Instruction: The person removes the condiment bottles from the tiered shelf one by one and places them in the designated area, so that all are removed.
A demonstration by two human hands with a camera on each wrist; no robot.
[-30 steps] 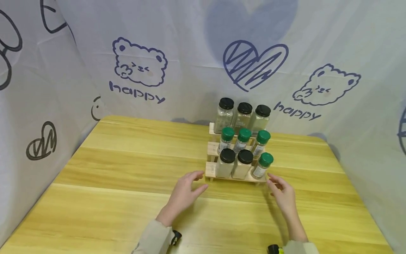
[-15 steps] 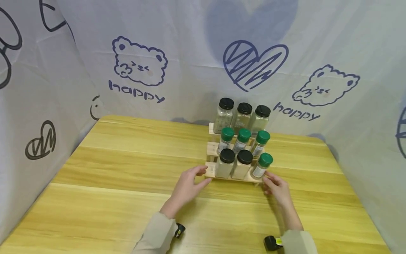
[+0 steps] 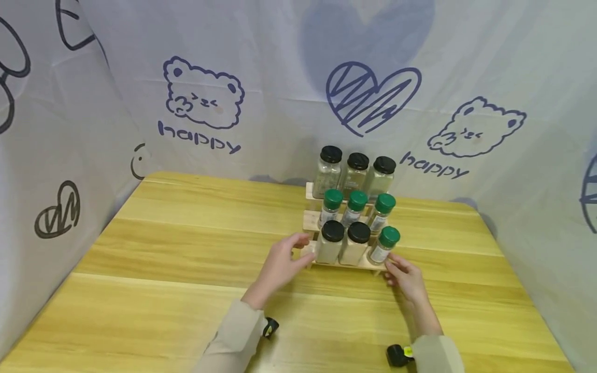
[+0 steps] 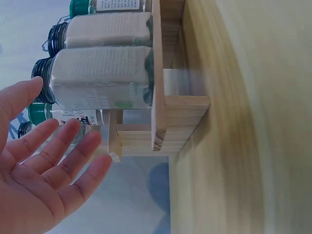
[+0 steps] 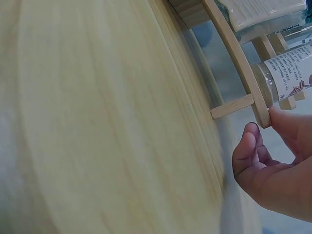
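1. One hand, the left (image 3: 279,268), is at the left end of the rack (image 3: 311,221), fingers unfolded and apart, grasping nothing. Its thumb crosses the cap (image 4: 47,70) of the near jar (image 4: 105,78) in the wrist view; whether they touch, I cannot tell.
2. For a firm hold, I judge, those fingers should go lower, onto the end of the front shelf (image 4: 158,73) — wood, not glass.
3. The rack stands on the table (image 3: 177,259), right of its middle and near the back edge, three jars upright on each step. Tilting could topple the tall back ones, so level and slow looks best.
4. The right hand (image 3: 408,280) appears to pinch the shelf's right end, one digit above, the others curled below. The green-capped jar (image 5: 291,73) is just beside that upper digit, so sliding inward would likely nudge it.
5. Left room: the table's widest span, its side edge well apart from the rack.
6. Middle: little depth behind — the cloth (image 3: 280,77) rises past the back edge; more table lies in front, between the forearms.
7. Right: a narrower strip, its edge slanting, with cloth beyond.
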